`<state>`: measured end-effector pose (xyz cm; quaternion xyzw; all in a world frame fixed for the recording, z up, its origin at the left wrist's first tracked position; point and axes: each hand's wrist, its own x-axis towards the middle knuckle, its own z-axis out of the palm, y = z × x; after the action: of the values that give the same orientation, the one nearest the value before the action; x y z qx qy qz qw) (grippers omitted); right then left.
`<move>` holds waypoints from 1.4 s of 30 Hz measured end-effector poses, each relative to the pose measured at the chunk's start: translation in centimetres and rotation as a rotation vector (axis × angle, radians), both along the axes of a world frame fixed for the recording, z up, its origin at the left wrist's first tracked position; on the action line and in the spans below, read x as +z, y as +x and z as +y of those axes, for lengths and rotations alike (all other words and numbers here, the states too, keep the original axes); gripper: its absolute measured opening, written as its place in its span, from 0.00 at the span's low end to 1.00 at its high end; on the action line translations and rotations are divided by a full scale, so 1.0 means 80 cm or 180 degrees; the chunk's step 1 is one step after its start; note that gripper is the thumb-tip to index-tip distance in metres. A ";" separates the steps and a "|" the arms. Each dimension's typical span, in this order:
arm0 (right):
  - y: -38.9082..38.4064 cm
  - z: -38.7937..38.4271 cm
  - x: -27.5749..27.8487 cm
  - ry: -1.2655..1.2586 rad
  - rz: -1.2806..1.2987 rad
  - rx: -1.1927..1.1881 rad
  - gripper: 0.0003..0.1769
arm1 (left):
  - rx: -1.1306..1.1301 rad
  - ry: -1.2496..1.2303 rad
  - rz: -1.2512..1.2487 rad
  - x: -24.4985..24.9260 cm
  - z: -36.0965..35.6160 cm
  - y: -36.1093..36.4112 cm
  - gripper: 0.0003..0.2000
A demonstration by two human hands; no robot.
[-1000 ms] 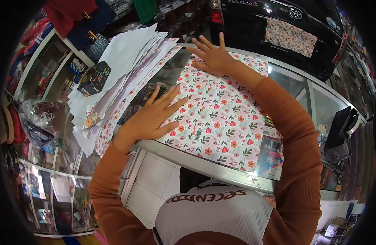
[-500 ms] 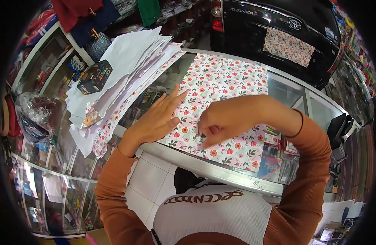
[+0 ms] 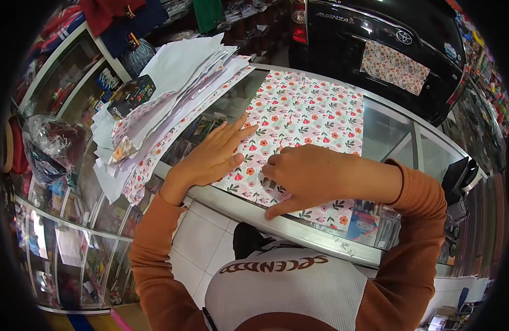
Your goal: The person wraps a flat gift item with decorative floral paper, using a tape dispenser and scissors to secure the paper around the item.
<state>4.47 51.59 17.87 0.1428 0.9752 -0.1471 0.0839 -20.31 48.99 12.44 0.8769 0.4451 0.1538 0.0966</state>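
Fingers (image 3: 233, 135) flat on floral, perhaps glossy paper (image 3: 312, 107)

A sheet of wrapping paper (image 3: 309, 116) lies flat on the table (image 3: 388, 132). Left of the sheet sits a stack of paper (image 3: 174, 77) with a box (image 3: 132, 95) on top. The left hand (image 3: 213, 157) and right hand (image 3: 298, 176) rest on the sheet's near edge. A car (image 3: 376, 49) stands behind the sheet.

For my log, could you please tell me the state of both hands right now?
Left hand: open, flat on the floral paper.
Right hand: fingers curled on the paper's barcode; grip cannot be told.
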 end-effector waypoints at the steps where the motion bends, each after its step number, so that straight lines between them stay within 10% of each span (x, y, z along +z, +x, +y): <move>1: -0.002 0.000 0.002 -0.0104 -0.0202 -0.0164 0.35 | -0.0003 0.0012 0.0005 0.000 0.000 0.000 0.31; 17: 0.013 0.039 0.002 -0.0518 -0.0385 -0.0845 0.25 | -0.0025 0.0028 0.0053 0.002 0.000 0.005 0.29; 29: 0.090 0.006 0.140 0.0326 -0.0473 -0.1073 0.27 | 0.0143 0.0065 0.0167 0.007 -0.006 0.013 0.34; 42: 0.030 0.034 0.045 -0.0216 -0.1306 -0.0553 0.41 | 0.0114 0.0074 0.0198 0.001 -0.002 0.007 0.34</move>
<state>6.85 54.28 21.46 0.2503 0.9162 -0.1544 0.2723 -19.77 48.83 12.54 0.8742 0.4617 0.1334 0.0697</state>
